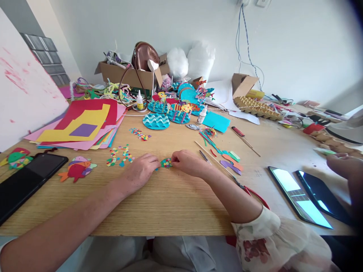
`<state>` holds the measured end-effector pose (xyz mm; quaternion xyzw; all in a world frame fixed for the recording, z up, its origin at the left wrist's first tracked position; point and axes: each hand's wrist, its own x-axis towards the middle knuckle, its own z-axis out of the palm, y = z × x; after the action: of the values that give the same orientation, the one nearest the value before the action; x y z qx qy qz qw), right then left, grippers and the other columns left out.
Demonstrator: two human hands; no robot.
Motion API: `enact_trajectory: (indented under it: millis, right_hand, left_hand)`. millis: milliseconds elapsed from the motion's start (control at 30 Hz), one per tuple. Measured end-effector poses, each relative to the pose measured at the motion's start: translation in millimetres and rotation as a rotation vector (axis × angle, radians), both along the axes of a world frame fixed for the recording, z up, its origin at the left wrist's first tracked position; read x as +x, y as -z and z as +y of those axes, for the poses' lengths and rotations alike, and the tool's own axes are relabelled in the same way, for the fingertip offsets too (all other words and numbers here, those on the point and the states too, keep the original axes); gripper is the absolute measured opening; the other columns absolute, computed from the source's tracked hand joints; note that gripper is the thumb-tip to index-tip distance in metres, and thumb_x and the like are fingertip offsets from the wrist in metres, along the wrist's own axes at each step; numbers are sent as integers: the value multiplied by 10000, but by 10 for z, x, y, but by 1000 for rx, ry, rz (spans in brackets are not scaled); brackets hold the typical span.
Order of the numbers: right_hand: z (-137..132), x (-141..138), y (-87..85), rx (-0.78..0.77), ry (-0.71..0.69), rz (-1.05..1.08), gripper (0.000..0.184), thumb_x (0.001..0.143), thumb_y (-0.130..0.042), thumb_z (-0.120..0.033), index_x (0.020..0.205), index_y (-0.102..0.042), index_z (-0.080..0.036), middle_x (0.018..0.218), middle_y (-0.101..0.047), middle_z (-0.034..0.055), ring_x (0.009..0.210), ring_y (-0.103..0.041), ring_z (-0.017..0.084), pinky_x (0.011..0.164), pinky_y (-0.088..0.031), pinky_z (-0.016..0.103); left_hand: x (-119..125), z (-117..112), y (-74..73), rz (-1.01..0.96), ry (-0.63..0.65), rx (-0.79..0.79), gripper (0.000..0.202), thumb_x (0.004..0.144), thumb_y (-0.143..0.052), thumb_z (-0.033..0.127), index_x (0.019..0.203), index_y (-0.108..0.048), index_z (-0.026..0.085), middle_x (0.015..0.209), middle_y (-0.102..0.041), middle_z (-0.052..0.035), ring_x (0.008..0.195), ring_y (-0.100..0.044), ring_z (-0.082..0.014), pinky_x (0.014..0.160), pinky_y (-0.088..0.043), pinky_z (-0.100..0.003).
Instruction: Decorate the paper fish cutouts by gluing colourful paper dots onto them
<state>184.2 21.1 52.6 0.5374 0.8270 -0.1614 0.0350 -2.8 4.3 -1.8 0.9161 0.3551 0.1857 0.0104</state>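
Note:
My left hand and my right hand rest on the wooden table, fingers curled, pinching a small teal paper fish covered in coloured dots from either side. The fish lies flat on the table between my fingertips. Loose coloured paper bits lie just left of my left hand. A finished paper fish in red and purple sits further left. Red-handled scissors lie partly under my right forearm.
A black tablet lies at the near left; two phones lie at the right beside another person's hand. Stacked coloured paper sheets, teal wave pieces, glue bottles, wooden skewers and cardboard boxes fill the back.

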Motion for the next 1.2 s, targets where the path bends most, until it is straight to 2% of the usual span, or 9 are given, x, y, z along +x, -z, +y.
enact_trajectory:
  millis: [367, 700, 933, 1200]
  right_hand:
    - [23, 17, 87, 41, 4, -30, 208, 777, -456, -194, 814, -658, -160, 832, -679, 69, 721, -580, 153, 550, -329, 224]
    - [6, -17, 82, 67, 18, -80, 206, 781, -453, -203, 798, -655, -160, 827, -678, 79, 729, -593, 166, 527, -304, 236]
    - [25, -6, 142, 111, 20, -80, 195, 752, -455, -203, 813, -640, -187, 836, -672, 55, 737, -584, 163, 527, -296, 234]
    - [-35, 27, 7, 113, 5, -56, 213, 750, -437, -186, 801, -644, -186, 825, -672, 49, 716, -574, 152, 523, -296, 230]
  left_hand:
    - [-9, 11, 14, 21, 26, 29, 264, 854, -367, 73, 884, -619, 149, 886, -610, -70, 858, -537, -193, 743, -453, -313]
    - [-6, 6, -11, 28, 26, 44, 259, 857, -373, 73, 882, -618, 154, 888, -609, -59, 852, -539, -180, 734, -449, -292]
    - [-1, 0, -24, 28, 34, 60, 266, 861, -364, 67, 867, -619, 145, 866, -613, -53, 844, -542, -177, 734, -452, -283]
    - [2, 1, -34, 36, 30, 59, 267, 851, -377, 55, 880, -627, 145, 875, -621, -54, 848, -550, -177, 740, -457, -284]
